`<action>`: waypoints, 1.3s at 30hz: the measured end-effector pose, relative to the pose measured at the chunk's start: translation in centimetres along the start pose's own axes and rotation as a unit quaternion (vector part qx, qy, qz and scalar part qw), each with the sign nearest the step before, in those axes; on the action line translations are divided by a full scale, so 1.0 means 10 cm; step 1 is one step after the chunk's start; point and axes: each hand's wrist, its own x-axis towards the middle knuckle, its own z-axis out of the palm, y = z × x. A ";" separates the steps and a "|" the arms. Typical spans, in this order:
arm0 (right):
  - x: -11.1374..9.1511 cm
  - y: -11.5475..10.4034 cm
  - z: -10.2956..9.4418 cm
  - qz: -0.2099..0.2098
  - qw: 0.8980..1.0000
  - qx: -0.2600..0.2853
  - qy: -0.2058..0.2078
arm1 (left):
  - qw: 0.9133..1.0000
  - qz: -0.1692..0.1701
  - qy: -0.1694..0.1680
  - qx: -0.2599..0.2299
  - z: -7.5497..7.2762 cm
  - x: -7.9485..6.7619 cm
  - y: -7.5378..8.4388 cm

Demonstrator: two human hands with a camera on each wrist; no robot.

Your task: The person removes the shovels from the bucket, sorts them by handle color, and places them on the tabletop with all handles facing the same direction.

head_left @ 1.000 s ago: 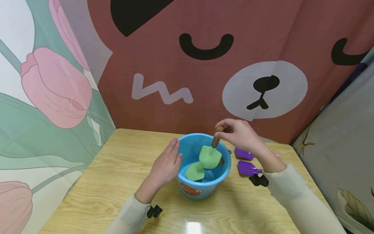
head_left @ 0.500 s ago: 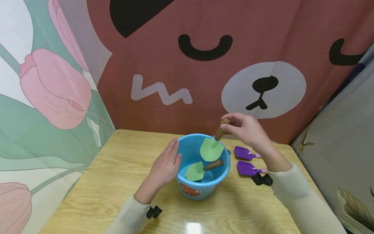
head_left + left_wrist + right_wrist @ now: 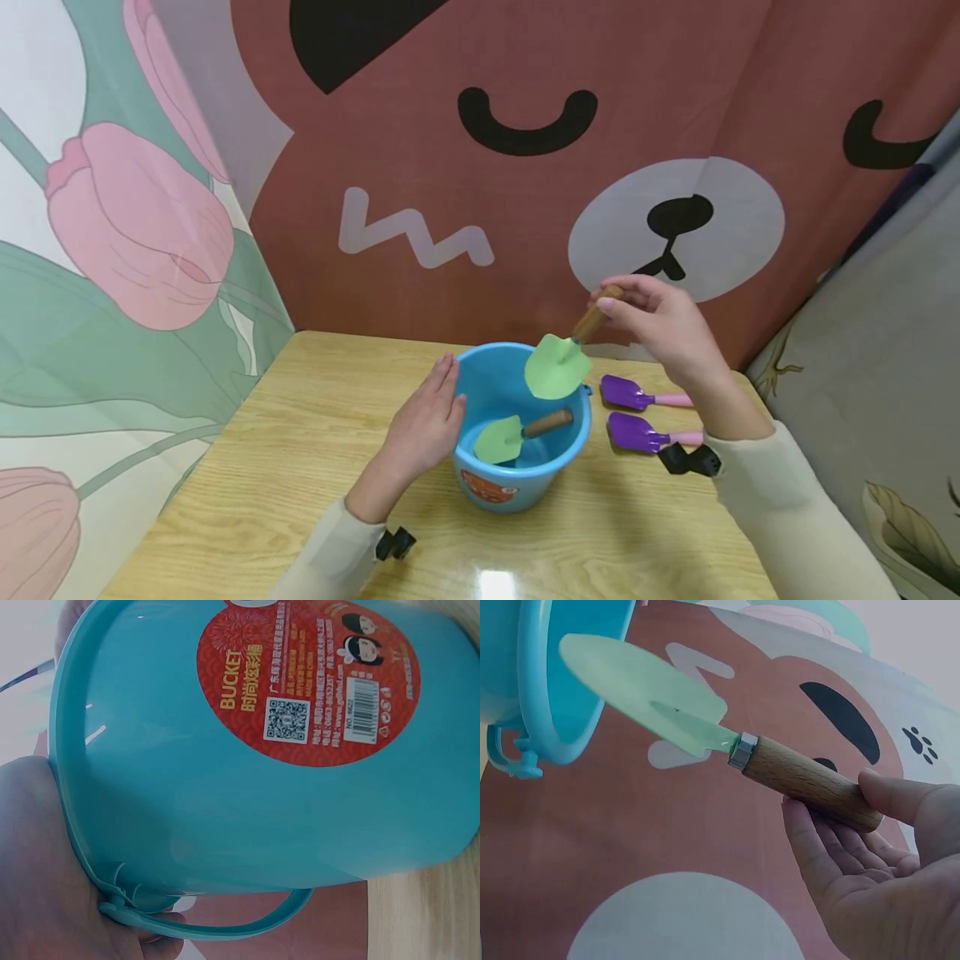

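Observation:
My right hand (image 3: pixel 667 329) pinches the end of the brown wooden handle of a pale green trowel (image 3: pixel 557 367). The trowel's blade hangs down and left over the right back part of a blue bucket (image 3: pixel 491 375). In the right wrist view thumb and fingertips meet the handle (image 3: pixel 810 780). My left hand (image 3: pixel 423 425) lies along the bucket's left side with straight fingers touching the rim. Inside the bucket rests a second green trowel (image 3: pixel 498 440), its wooden handle pointing right. The left wrist view shows the bucket's red label (image 3: pixel 307 682) and its handle (image 3: pixel 240 926) hanging down.
Two purple shovels (image 3: pixel 636 432) with pink handles lie on the wooden table (image 3: pixel 300 467), right of the bucket. Behind the table hangs a brown cloth (image 3: pixel 420 300) with a bear face. Floral cloth (image 3: pixel 142 225) covers the left side, and grey cloth (image 3: pixel 862 333) the right.
My right hand has lifted the trowel up and to the right, from inside the bucket to above its rim. This uncovers the second trowel's handle. The left hand stays put.

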 end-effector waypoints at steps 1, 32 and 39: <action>-0.01 0.01 -0.02 -0.002 1.000 0.010 0.003 | 1.000 0.001 0.001 -0.001 0.00 0.00 0.00; -0.37 0.36 -0.66 0.041 0.929 0.316 0.188 | 1.000 0.003 -0.004 -0.004 -0.01 0.00 -0.01; -0.53 0.54 -0.83 0.067 0.909 0.366 0.189 | 1.000 -0.002 -0.005 -0.004 0.00 0.00 -0.02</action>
